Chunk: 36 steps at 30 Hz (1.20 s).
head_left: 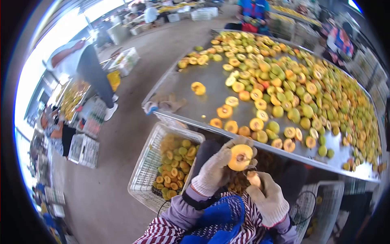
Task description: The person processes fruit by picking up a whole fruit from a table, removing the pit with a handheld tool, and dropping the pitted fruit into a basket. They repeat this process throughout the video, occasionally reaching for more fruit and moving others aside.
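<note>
My left hand [222,164], in a knitted work glove, grips a peach half [240,157] with its cut yellow face and the stone hollow toward me. Just below and to the right, my right hand [268,199], gloved too, is closed around a short pale-orange piece [254,179], perhaps a tool handle; I cannot tell what it is. Both hands are over my lap, in front of the near edge of a metal table [180,91]. Heaped on that table are many halved peaches [280,73], some cut side up. A few halves [231,127] lie close to the near edge.
A white plastic crate [138,179] with peach halves stands on the floor at left. Another crate [331,203] is at right. A glove [170,102] lies on the table's left corner. People work beyond the table; one person [87,65] stands at left by more crates.
</note>
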{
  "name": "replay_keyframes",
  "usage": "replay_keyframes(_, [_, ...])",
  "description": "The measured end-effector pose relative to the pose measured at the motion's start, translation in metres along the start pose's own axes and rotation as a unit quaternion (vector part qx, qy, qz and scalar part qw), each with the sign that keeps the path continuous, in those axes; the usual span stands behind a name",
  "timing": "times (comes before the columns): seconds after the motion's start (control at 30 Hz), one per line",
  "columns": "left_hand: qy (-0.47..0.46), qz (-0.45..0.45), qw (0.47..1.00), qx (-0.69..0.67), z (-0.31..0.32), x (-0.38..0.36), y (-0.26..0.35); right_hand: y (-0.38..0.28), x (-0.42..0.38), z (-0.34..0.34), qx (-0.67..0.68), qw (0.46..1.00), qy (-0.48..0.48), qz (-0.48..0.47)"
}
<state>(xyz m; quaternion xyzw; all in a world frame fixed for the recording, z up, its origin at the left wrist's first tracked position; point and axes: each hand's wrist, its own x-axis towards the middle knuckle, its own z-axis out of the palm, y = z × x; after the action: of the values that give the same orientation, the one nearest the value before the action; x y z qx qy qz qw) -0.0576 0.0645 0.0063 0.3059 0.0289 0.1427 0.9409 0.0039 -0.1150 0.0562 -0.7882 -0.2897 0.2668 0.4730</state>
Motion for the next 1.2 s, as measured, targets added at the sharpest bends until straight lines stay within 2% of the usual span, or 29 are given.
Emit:
replay_keyframes(0.13, [0.022,-0.023,0.998,0.046,0.010,0.000,-0.005,0.012,0.003,-0.002,0.020,0.999,-0.009,0.026])
replay_keyframes(0.2, [0.037,-0.019,0.996,0.082,0.011,0.001,-0.008,0.018,0.005,0.000,-0.036,0.997,0.033,-0.058])
replay_keyframes(0.33, [0.048,-0.005,0.992,0.118,0.008,0.005,-0.011,0.017,0.009,0.002,-0.025,0.993,0.064,-0.094])
replay_keyframes(0.4, [0.040,-0.032,0.990,0.134,0.010,0.004,-0.008,0.019,0.009,0.001,-0.039,0.992,0.069,-0.094])
replay_keyframes(0.47, [0.025,-0.014,0.985,0.168,0.000,0.004,-0.009,0.015,0.009,0.002,0.009,0.995,0.076,-0.059])
replay_keyframes(0.5, [0.026,0.000,0.984,0.178,-0.001,0.004,-0.009,0.043,0.011,0.007,0.057,0.996,0.075,-0.002])
replay_keyframes(0.53, [0.008,0.004,0.983,0.183,-0.011,0.007,-0.014,0.051,0.014,0.006,0.094,0.994,0.054,-0.010])
replay_keyframes(0.57, [-0.012,0.005,0.982,0.188,-0.022,0.010,-0.019,0.018,0.004,0.004,0.162,0.986,0.037,0.012])
replay_keyframes(0.63, [-0.030,-0.015,0.991,0.126,-0.030,0.012,-0.029,0.022,0.007,0.005,0.168,0.983,0.078,0.007])
replay_keyframes(0.67, [-0.042,-0.029,0.986,0.156,-0.025,0.011,-0.026,0.015,0.012,0.008,0.120,0.985,0.109,-0.065])
replay_keyframes(0.7, [-0.054,-0.047,0.980,0.184,-0.020,0.009,-0.027,0.008,0.013,0.009,0.071,0.978,0.144,-0.132])
replay_keyframes(0.73, [-0.069,-0.037,0.973,0.218,-0.040,0.014,-0.047,0.006,0.014,0.002,-0.035,0.983,0.125,-0.132])
replay_keyframes(0.77, [-0.065,0.002,0.969,0.239,-0.038,0.015,-0.054,0.011,0.016,0.003,-0.070,0.981,0.120,-0.136])
replay_keyframes(0.83, [-0.069,-0.041,0.952,0.295,-0.042,0.020,-0.053,0.016,0.017,0.006,-0.112,0.980,0.133,-0.100])
replay_keyframes(0.87, [-0.062,0.029,0.924,0.376,-0.041,0.021,-0.060,0.018,0.017,0.006,-0.114,0.979,0.134,-0.106])
replay_keyframes(0.9, [-0.063,0.034,0.924,0.376,-0.043,0.024,-0.062,0.020,0.017,0.006,-0.111,0.977,0.143,-0.113])
replay_keyframes(0.97, [-0.068,-0.014,0.884,0.463,-0.036,0.027,-0.060,0.028,0.017,0.006,-0.108,0.975,0.152,-0.121])
replay_keyframes(1.0, [-0.050,-0.050,0.874,0.480,-0.015,0.023,-0.051,0.035,0.018,0.005,-0.013,0.980,0.153,-0.124])
replay_keyframes(1.03, [-0.062,-0.057,0.830,0.551,-0.016,0.021,-0.055,0.040,0.019,0.005,0.082,0.977,0.153,-0.125])
replay_keyframes(1.07, [-0.079,-0.072,0.866,0.489,-0.011,0.021,-0.050,0.036,0.019,0.002,0.167,0.978,0.119,-0.030])
replay_keyframes(1.1, [-0.097,-0.089,0.896,0.423,-0.007,0.021,-0.045,0.031,0.018,0.000,0.167,0.978,0.118,-0.030])
replay_keyframes(1.13, [-0.097,-0.088,0.896,0.424,-0.020,0.021,-0.053,0.024,0.018,-0.001,0.101,0.980,0.157,-0.067])
replay_keyframes(1.17, [-0.095,-0.037,0.927,0.361,-0.029,0.019,-0.055,0.019,0.018,-0.002,0.034,0.975,0.195,-0.103])
replay_keyframes(1.2, [-0.092,0.013,0.951,0.295,-0.035,0.018,-0.058,0.016,0.017,-0.002,0.045,0.976,0.183,-0.108])
